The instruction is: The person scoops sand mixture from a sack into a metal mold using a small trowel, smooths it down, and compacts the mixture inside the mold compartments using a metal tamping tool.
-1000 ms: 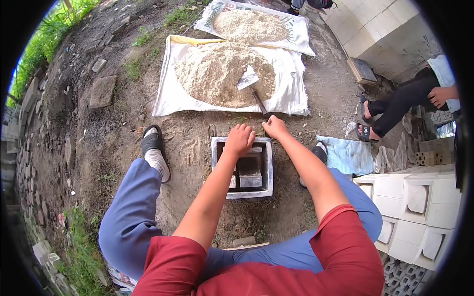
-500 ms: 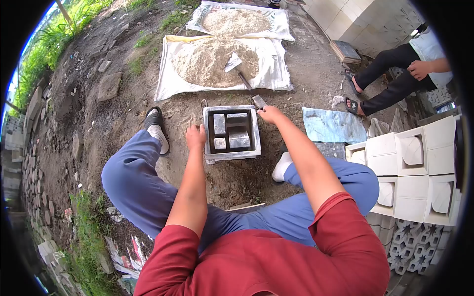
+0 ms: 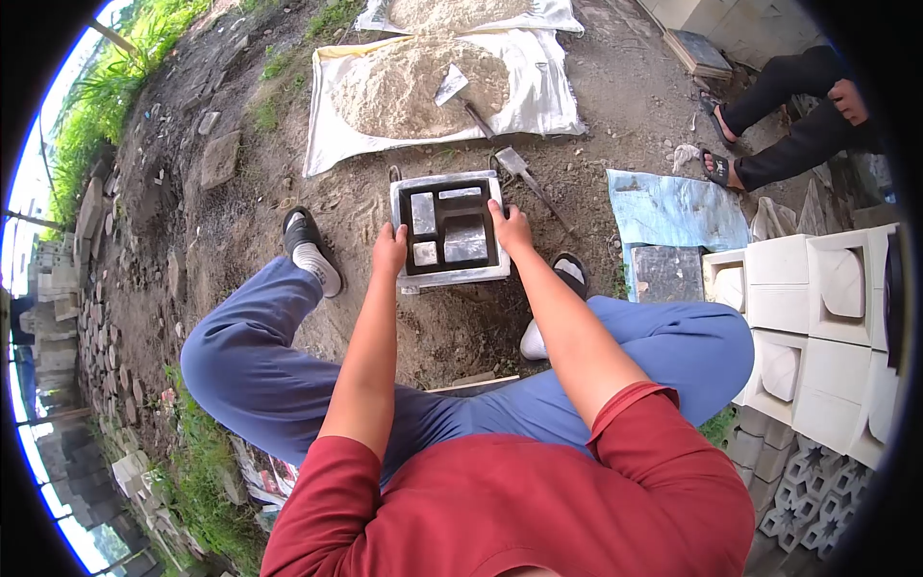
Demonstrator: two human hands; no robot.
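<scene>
A square metal block mould (image 3: 457, 277) with several rectangular inner blocks sits on the dirt between my feet. My left hand (image 3: 389, 250) grips its left side, fingers wrapped at the outer wall. On the opposite side, my right hand (image 3: 512, 229) holds the right wall, with a finger or thumb up over the rim. A flat-bladed trowel (image 3: 512, 161) lies on the ground just right of the mould, its handle slanting down to the right, apart from my hand.
Beyond the mould, a sand-like heap (image 3: 404, 91) on a white sack holds another trowel (image 3: 450, 87). A blue sheet (image 3: 673, 212) lies at right, near stacked pale blocks (image 3: 779, 298). A seated person's legs (image 3: 788, 115) are at upper right.
My right hand has let go of the trowel, now on the ground, and moved onto the mould's right side. My left hand has closed on the left side. The view has tilted down.
</scene>
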